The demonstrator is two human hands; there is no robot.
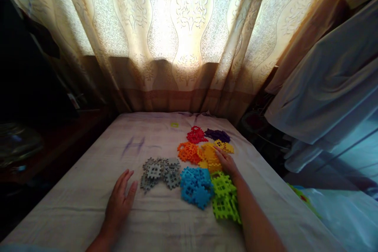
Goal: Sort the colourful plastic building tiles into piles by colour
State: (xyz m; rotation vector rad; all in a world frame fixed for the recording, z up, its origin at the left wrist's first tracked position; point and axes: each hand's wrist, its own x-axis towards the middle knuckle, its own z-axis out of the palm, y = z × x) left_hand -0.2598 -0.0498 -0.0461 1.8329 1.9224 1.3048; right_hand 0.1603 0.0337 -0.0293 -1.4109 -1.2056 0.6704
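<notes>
My left hand (120, 197) is open, fingers and thumb apart, over the sheet left of a pile of grey interlocking plastic pieces (154, 171). My right hand (226, 161) reaches to the yellow interlocking pieces (209, 154), its fingers stretched against their right side; the far side of its fingers is partly hidden. Blue pieces (196, 186) and lime-green pieces (223, 196) lie nearer me, the green ones beside my right forearm. Behind them are orange pieces (188, 152), red pieces (196, 135) and dark purple pieces (217, 135), each colour in its own heap.
A pale sheet (88, 189) covers the table or bed surface. One small yellow-green piece (174, 125) lies near its far edge. A patterned curtain (189, 39) hangs behind. Light cloth (327, 75) hangs at right, and a dark object (29, 67) stands at left.
</notes>
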